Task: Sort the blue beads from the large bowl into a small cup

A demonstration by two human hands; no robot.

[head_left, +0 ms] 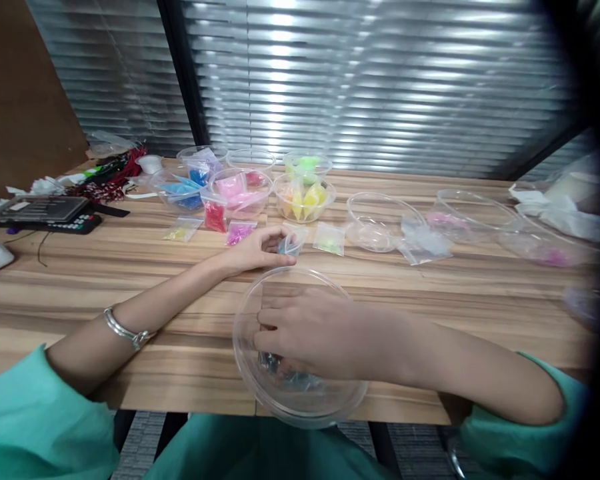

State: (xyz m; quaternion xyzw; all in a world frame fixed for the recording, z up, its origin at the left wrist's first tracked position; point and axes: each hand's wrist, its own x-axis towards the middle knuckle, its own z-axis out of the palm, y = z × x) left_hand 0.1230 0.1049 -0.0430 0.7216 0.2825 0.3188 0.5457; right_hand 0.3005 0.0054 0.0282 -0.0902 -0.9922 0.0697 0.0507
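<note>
My left hand [260,250] reaches across the wooden table [105,293] and pinches a small clear packet [291,244] of bluish beads just beyond the near bowl. My right hand [310,333] is inside a large clear plastic bowl [245,360] at the table's front edge, fingers curled over dark blue-grey packets [285,375] lying in its bottom. A silver bracelet [125,331] sits on my left wrist.
Small packets in yellow [183,229], red [214,215], magenta [240,232] and green [329,238] lie in a row. Behind them stand several clear bowls of coloured packets [304,197]. Emptier bowls [380,220] sit right. A calculator [35,210] and remote lie left.
</note>
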